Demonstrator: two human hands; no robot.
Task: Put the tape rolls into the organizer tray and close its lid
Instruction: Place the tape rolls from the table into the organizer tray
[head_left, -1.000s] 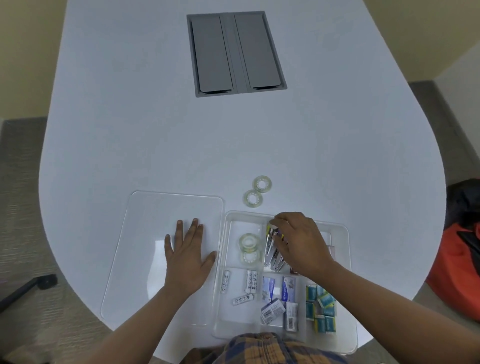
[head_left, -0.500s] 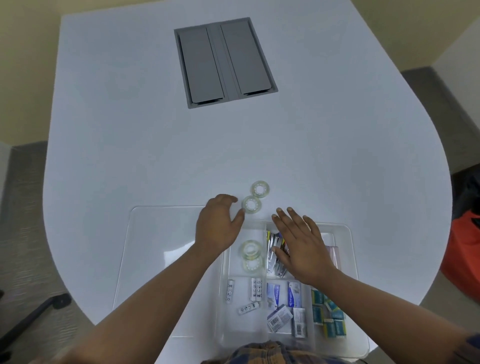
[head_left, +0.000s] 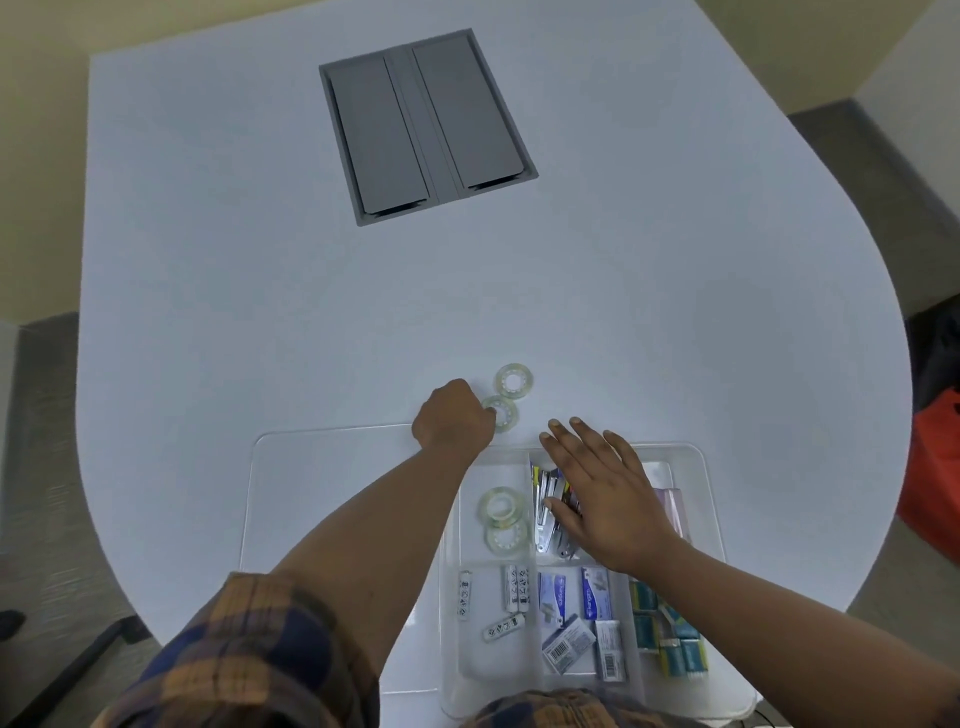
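while the near tape roll (head_left: 501, 414) lies on the table (head_left: 208, 312) just beyond the organizer tray (head_left: 698, 467), touching the far tape roll (head_left: 513, 381), the left hand (head_left: 453, 420) curls over its edge; whether it grips, i cannot tell. a hasty pinch could knock either roll away. the right hand (head_left: 605, 499) rests spread over staplers (head_left: 550, 506). two rolls (head_left: 503, 517) already sit inside; the lid (head_left: 322, 493) lies alongside.

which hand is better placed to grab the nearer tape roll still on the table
Left. The left hand is already at the nearer tape roll, fingers touching its edge. The right hand lies flat over the organizer tray, apart from that roll.
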